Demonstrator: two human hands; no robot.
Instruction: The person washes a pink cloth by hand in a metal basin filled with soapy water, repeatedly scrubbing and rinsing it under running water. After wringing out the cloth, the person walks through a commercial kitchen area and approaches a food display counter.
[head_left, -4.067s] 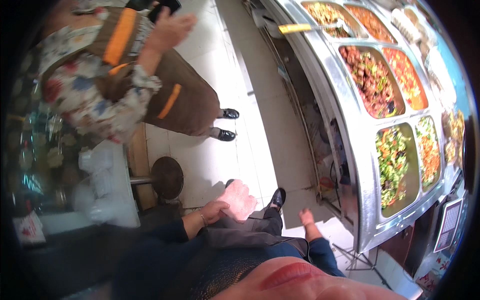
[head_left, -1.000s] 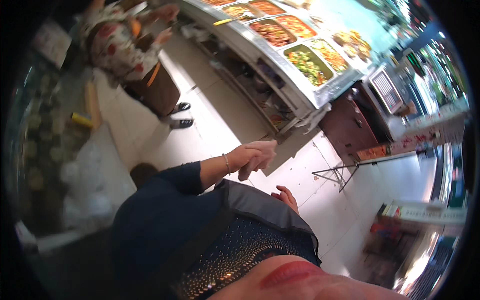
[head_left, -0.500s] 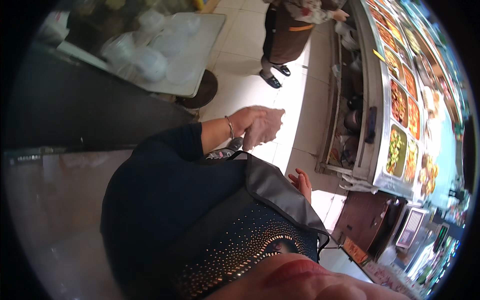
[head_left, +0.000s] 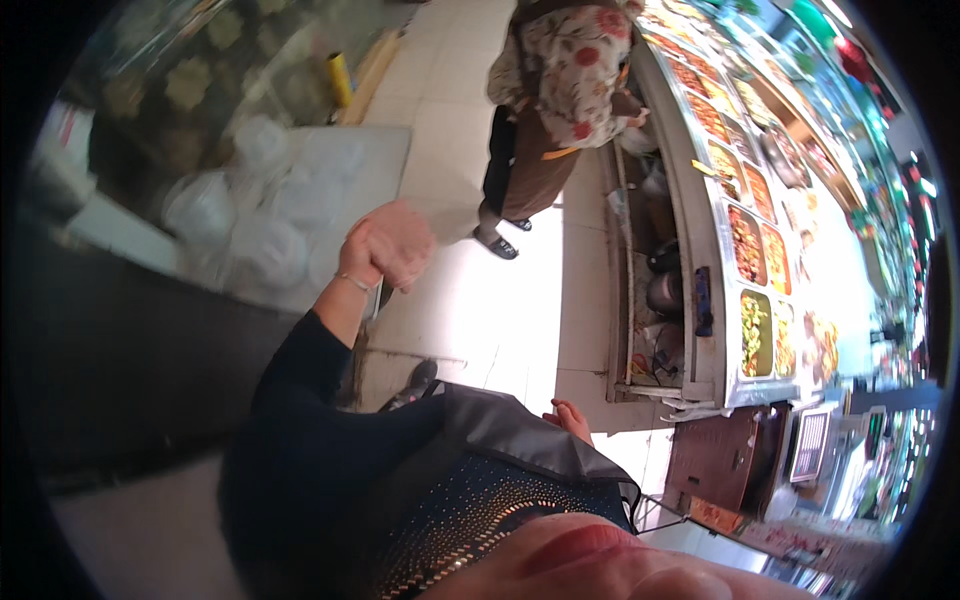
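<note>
My left hand [head_left: 362, 256], with a bracelet at the wrist, is closed around a folded pinkish cloth [head_left: 402, 243]. It is held out over the floor, near the edge of the pale table [head_left: 384, 160] on the left. Several cloudy plastic containers [head_left: 270, 250] stand on that table, close to the hand but apart from it. Beyond the dark apron [head_left: 515, 435] on my front, my right hand [head_left: 572, 420] shows only in part. Its fingers are loosely apart, and nothing is seen in them.
Metal trays of cooked food [head_left: 745, 240] line a long counter on the right, above an open shelf [head_left: 655, 290] with pots. Another person [head_left: 560, 100] in a flowered top and brown apron stands at its far end. A yellow cylinder [head_left: 341, 80] stands at far left.
My left hand has swung left with the cloth, toward the table. The view has shifted, showing more of the other person. My right hand stays low by the apron.
</note>
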